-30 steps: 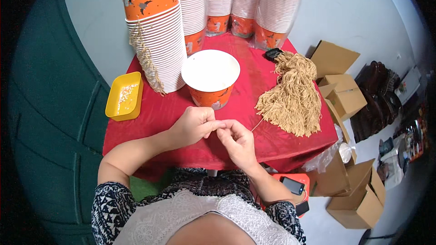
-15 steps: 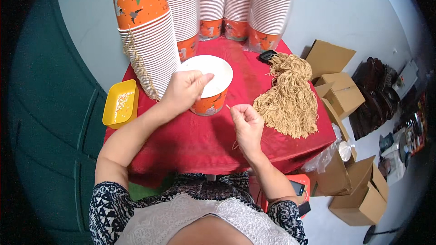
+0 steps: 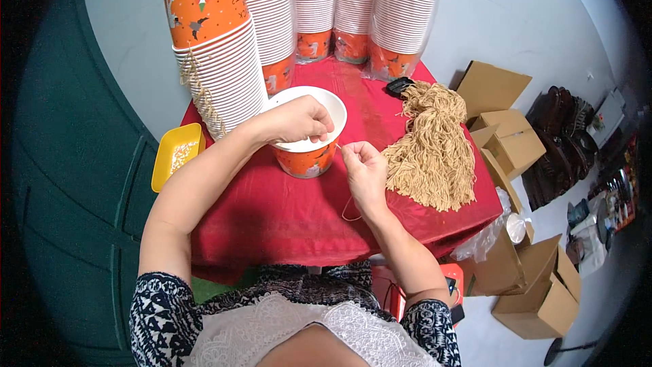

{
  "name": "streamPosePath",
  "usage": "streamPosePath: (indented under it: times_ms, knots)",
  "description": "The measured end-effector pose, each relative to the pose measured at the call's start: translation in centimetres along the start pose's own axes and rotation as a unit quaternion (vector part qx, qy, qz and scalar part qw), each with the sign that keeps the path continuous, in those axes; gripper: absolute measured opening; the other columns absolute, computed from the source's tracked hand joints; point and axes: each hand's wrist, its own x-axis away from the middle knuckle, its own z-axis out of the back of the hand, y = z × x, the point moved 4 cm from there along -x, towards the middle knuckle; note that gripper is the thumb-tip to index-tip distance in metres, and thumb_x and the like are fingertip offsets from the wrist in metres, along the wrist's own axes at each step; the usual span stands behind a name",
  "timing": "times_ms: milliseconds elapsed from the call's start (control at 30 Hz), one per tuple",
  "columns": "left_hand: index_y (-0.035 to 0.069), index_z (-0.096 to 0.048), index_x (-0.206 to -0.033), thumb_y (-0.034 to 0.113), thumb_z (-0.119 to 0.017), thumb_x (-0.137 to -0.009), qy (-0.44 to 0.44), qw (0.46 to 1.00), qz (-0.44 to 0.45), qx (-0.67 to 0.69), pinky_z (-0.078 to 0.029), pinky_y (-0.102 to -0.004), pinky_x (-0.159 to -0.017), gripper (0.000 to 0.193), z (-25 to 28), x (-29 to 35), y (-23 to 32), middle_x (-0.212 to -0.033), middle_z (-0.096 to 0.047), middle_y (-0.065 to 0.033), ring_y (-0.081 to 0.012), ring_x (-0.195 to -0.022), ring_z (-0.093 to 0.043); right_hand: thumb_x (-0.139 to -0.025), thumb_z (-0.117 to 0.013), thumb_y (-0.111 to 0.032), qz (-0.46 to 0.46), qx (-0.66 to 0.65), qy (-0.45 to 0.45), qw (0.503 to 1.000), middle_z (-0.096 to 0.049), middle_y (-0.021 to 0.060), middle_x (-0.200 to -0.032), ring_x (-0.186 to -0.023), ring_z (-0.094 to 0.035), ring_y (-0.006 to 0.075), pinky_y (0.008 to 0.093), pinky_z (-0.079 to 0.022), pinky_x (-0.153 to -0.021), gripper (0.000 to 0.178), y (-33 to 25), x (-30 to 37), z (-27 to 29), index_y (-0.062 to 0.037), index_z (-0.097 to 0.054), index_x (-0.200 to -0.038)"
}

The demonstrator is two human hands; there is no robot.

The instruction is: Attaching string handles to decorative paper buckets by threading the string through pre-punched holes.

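An orange paper bucket (image 3: 304, 163) with a white inside and printed figures stands on the red cloth in front of me. My left hand (image 3: 302, 122) reaches over its mouth, fingers curled at the inner right side; what they hold, if anything, is hidden. Outside the right wall, my right hand (image 3: 365, 168) pinches the end of a thin tan cord (image 3: 348, 209), whose loop hangs below the wrist. The cord's tip points at the bucket just under the rim. Right of that hand lies a big bundle of tan cords (image 3: 435, 156).
A tall stack of nested buckets (image 3: 221, 75) with cords hanging down its side rises at left. Beside it sits a yellow tray (image 3: 197, 137) of small white bits. Wrapped bucket stacks (image 3: 401, 13) line the back. Cardboard boxes (image 3: 536, 292) stand on the floor at right.
My left hand has moved right and into the bucket's mouth. My right hand has risen slightly, bringing the cord's end to the bucket's side. The bucket has shifted a little left.
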Motion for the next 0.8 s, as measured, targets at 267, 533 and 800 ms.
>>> streamPosePath:
  times_ms: [267,533,800]
  knots:
    - [-0.007,-0.069,-0.101,-0.003,-0.061,-0.086,-0.009,1.000,0.007,0.016,-0.050,-0.0248,-0.064,0.016,-0.3,-0.1,-0.6,-0.079,-0.068,-0.0067,-0.0107,-0.068,-0.059,-0.092,-0.063,-0.009,0.008,0.028,-0.007,1.000,-0.055,-0.0056,-0.063,-0.056,-0.044,0.0022,0.0220,-0.036,-0.050,0.014,0.4,-0.8,-0.2,0.0010,-0.065,-0.083]
    - [-0.006,-0.071,-0.100,-0.001,-0.063,-0.084,-0.001,1.000,0.007,-0.029,-0.052,-0.0287,-0.066,0.019,-0.6,-0.3,-0.9,-0.081,-0.069,-0.0081,-0.0136,-0.072,-0.063,-0.092,-0.063,-0.010,0.029,0.033,-0.001,0.999,-0.057,-0.0039,-0.063,-0.056,-0.047,0.0034,0.0235,-0.039,-0.050,0.015,1.2,-1.3,-0.4,0.0008,-0.065,-0.082]
    - [-0.004,-0.071,-0.101,0.003,-0.065,-0.086,-0.011,0.999,-0.005,-0.042,-0.050,-0.0265,-0.063,0.018,-1.1,-0.5,-0.3,-0.078,-0.066,-0.0035,-0.0108,-0.068,-0.058,-0.091,-0.063,-0.010,0.040,0.064,-0.006,0.997,-0.058,-0.0028,-0.064,-0.058,-0.048,0.0045,0.0248,-0.041,-0.052,0.015,0.5,-1.6,-1.0,0.0015,-0.065,-0.082]
